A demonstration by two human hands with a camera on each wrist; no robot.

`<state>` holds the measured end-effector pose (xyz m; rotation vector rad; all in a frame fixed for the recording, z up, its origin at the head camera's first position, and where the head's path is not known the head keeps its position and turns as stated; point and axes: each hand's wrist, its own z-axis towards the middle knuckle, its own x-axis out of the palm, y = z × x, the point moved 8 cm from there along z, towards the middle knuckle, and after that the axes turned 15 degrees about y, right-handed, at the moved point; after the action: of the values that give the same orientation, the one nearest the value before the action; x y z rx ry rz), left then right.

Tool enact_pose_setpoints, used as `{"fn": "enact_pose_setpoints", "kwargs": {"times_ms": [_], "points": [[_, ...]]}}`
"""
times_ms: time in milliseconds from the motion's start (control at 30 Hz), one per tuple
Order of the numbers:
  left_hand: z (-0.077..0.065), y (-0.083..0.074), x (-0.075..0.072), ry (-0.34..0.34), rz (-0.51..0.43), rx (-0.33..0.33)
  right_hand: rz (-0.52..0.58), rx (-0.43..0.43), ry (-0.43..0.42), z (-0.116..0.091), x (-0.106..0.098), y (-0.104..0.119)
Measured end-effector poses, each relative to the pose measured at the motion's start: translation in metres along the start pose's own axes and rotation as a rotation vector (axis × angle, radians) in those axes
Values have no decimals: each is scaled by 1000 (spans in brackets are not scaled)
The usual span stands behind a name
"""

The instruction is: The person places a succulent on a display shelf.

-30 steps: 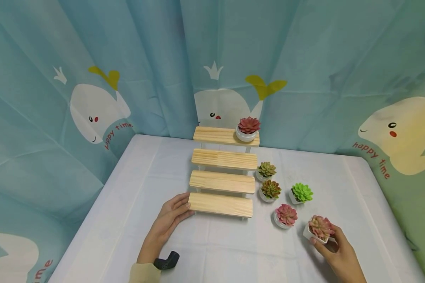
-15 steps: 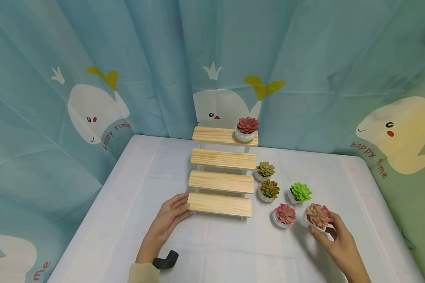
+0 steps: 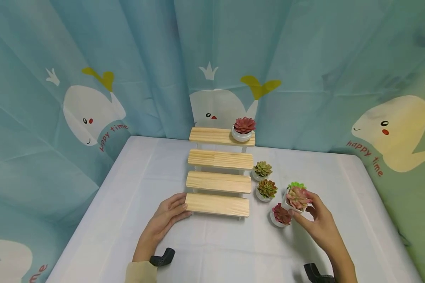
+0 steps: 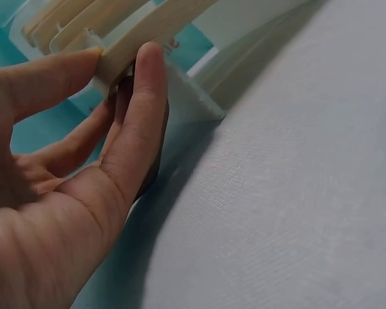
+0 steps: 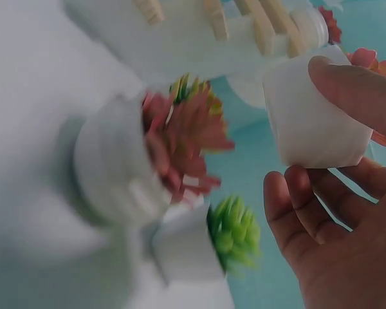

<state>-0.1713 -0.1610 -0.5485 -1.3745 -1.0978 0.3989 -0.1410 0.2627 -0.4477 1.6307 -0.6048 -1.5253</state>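
Observation:
My right hand [image 3: 316, 220] grips a potted pink succulent [image 3: 297, 198] by its square white pot [image 5: 315, 116], thumb on one side and fingers on the other. The pot is up off the table and overlaps a bright green succulent [image 5: 235, 232] in the head view. Just left of it, a dark pink succulent [image 3: 281, 214] in a round white pot stands on the table. My left hand [image 3: 168, 216] pinches the left end of the lowest board [image 3: 217, 204] of a four-tier wooden plant stand, thumb and fingers at its corner [image 4: 109, 74].
On the stand's top board [image 3: 209, 135] sits a red succulent [image 3: 243, 129] at the right end. An olive-green succulent [image 3: 262, 170] and a brownish-green succulent [image 3: 267, 189] stand right of the stand. A whale-print curtain [image 3: 156, 98] hangs behind the white table [image 3: 226, 251].
My right hand has lifted the pink succulent and carried it left and away from me, over the green and dark pink ones. My left hand stays at the stand.

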Motion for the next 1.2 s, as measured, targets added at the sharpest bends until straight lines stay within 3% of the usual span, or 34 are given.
{"fn": "enact_pose_setpoints", "kwargs": {"times_ms": [233, 467, 800, 1200], "points": [[2, 1, -4, 21, 33, 8, 1, -43, 61, 24, 13, 20], [5, 0, -3, 36, 57, 29, 16, -22, 120, 48, 23, 35], [8, 0, -1, -47, 71, 36, 34, -135, 107, 84, 29, 61], [9, 2, 1, -117, 62, 44, 99, -189, 102, 116, 33, 76]]}}
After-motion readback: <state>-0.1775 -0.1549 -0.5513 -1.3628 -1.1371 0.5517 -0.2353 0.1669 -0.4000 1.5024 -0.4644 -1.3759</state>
